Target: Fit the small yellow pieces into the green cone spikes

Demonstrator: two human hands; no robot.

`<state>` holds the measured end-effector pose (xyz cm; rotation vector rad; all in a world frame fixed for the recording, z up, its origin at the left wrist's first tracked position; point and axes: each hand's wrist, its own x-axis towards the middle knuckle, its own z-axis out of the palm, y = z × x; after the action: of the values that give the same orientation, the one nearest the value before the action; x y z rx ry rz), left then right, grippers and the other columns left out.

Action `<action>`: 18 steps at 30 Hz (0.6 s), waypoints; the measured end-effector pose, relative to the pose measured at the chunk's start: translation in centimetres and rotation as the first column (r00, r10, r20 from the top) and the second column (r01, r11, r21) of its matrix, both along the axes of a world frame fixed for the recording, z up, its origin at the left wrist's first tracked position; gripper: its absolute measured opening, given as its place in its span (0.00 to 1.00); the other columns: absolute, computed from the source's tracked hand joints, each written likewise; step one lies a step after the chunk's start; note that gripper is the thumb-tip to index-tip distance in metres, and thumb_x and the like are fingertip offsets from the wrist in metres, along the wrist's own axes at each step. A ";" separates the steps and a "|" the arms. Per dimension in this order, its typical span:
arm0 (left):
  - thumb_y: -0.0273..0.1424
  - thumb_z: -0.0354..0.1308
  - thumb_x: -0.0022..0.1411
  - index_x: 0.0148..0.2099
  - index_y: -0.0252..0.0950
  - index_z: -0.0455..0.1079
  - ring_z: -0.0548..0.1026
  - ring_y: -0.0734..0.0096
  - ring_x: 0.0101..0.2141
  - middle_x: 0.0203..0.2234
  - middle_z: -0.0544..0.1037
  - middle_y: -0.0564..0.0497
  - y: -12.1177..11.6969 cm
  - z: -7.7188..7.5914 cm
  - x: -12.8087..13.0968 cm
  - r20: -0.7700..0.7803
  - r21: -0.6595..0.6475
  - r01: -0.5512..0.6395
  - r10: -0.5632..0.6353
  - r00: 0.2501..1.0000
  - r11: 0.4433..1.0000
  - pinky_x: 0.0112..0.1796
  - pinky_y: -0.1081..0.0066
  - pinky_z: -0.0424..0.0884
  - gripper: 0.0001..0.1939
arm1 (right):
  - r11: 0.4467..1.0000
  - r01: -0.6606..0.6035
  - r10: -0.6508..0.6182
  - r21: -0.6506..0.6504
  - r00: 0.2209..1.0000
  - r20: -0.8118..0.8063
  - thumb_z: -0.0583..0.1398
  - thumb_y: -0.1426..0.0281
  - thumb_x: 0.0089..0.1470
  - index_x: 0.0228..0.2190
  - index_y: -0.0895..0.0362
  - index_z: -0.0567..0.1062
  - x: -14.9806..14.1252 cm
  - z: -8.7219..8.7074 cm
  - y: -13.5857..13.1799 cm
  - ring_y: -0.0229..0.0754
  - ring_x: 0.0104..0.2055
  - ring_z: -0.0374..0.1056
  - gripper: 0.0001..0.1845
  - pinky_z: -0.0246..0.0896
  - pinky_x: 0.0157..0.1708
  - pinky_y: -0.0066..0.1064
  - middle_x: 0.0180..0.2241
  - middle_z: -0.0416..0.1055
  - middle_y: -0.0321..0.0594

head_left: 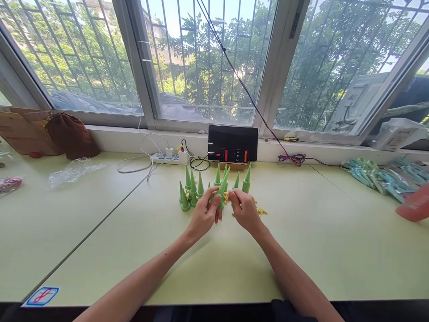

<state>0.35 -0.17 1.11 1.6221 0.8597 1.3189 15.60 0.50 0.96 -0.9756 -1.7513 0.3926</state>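
Note:
My left hand (205,212) is closed around a green pointed cone (223,182), held tilted with its tip up. Close on its right, my right hand (246,209) has its fingers curled and pinched together; whatever they hold is too small or hidden to name. Several more green cones (193,190) stand upright on the table behind and left of my hands, and another green cone (246,179) stands behind my right hand. Small yellow pieces (262,211) lie scattered beside and behind my right hand, partly covered by it.
A dark tablet (214,138) leans against the wall, with a lit phone (233,155) before it. A power strip (164,158) with cables lies to its left. Bagged green-blue items (372,176) and a red object (414,203) lie at right; a brown bag (71,134) stands at left.

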 end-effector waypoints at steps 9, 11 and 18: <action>0.45 0.49 0.68 0.51 0.36 0.60 0.66 0.76 0.14 0.15 0.65 0.61 -0.2 0.2 0.0 0.037 -0.021 -0.049 0.050 0.998 0.999 0.16 0.75 0.63 0.18 | 1.000 -0.030 0.030 0.007 0.993 -0.117 0.59 0.64 0.60 0.40 0.56 0.71 -0.3 0.5 -0.4 0.35 0.24 0.63 0.09 0.60 0.24 0.27 0.30 0.70 0.36; 0.46 0.49 0.67 0.50 0.36 0.60 0.66 0.76 0.15 0.17 0.65 0.60 -0.3 0.4 0.0 0.065 -0.035 -0.050 0.053 0.996 0.998 0.15 0.75 0.63 0.19 | 0.999 -0.037 0.039 0.025 0.993 -0.110 0.59 0.65 0.60 0.40 0.55 0.71 -0.3 0.5 -0.4 0.35 0.25 0.64 0.08 0.61 0.25 0.27 0.32 0.69 0.37; 0.45 0.50 0.67 0.46 0.37 0.61 0.68 0.78 0.15 0.25 0.66 0.58 -0.2 0.5 0.1 0.096 -0.062 -0.019 0.025 0.995 0.998 0.14 0.75 0.63 0.17 | 0.995 -0.020 0.029 0.100 0.996 -0.084 0.57 0.67 0.62 0.41 0.53 0.73 -0.2 0.3 -0.4 0.36 0.27 0.65 0.07 0.63 0.28 0.29 0.34 0.68 0.38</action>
<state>0.46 -0.39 1.60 1.4927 0.8531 1.3626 15.41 0.12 1.25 -0.8551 -1.6902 0.3549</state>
